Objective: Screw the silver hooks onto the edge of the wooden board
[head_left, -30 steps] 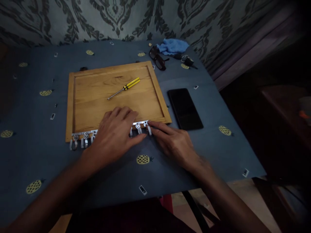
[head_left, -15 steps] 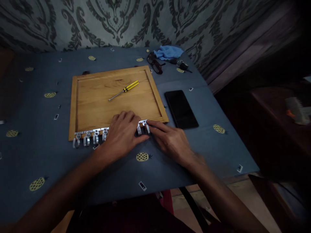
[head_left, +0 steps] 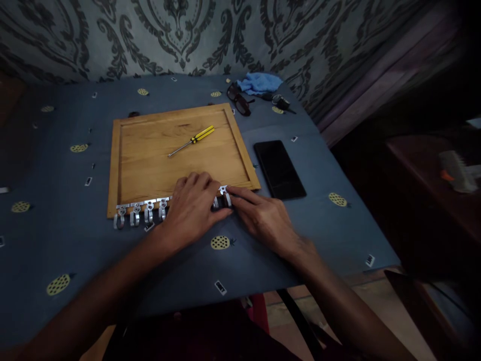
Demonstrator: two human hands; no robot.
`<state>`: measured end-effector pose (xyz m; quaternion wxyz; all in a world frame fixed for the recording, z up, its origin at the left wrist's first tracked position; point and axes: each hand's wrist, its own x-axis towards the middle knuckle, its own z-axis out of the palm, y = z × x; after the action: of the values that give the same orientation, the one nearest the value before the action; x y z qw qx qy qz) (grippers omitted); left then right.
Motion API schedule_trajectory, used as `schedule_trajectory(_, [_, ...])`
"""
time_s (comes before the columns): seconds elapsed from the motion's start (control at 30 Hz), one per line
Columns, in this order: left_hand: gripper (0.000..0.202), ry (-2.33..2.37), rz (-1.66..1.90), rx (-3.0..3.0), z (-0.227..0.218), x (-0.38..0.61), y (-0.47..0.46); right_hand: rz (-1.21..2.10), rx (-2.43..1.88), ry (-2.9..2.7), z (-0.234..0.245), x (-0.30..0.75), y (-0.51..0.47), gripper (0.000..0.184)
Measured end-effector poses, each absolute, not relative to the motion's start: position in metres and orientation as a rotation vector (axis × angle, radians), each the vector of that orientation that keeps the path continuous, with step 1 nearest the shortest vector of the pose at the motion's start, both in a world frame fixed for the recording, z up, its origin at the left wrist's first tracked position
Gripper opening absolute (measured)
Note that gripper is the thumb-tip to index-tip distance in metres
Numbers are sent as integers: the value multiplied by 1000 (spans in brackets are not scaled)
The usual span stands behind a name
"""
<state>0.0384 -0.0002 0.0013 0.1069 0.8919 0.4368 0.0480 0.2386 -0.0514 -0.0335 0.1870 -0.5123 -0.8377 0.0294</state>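
Note:
A silver metal hook rail with several curved hooks lies along the near edge of a framed wooden board, its hooks hanging over the side facing me. My left hand is closed over the middle of the rail and hides that stretch. At the rail's right end, my right hand has its fingertips pressed together on the last hook. On the board's panel rests a screwdriver with a yellow and black handle, its shaft pointing left; neither hand touches it.
To the right of the board lies a black smartphone. Farther back are dark eyeglasses, a blue cloth and a small dark object. A blue tablecloth with pineapple prints covers the table, and patterned fabric hangs behind.
My left hand has shifted slightly to the right along the rail, covering a little more beside the last hook. My right hand stays at the rail's end.

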Motion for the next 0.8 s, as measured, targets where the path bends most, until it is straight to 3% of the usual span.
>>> schedule_trajectory(0.8, [34,1323,171,2549,3,43,-1,50,-1265,-2251,-38,242,-55,34])
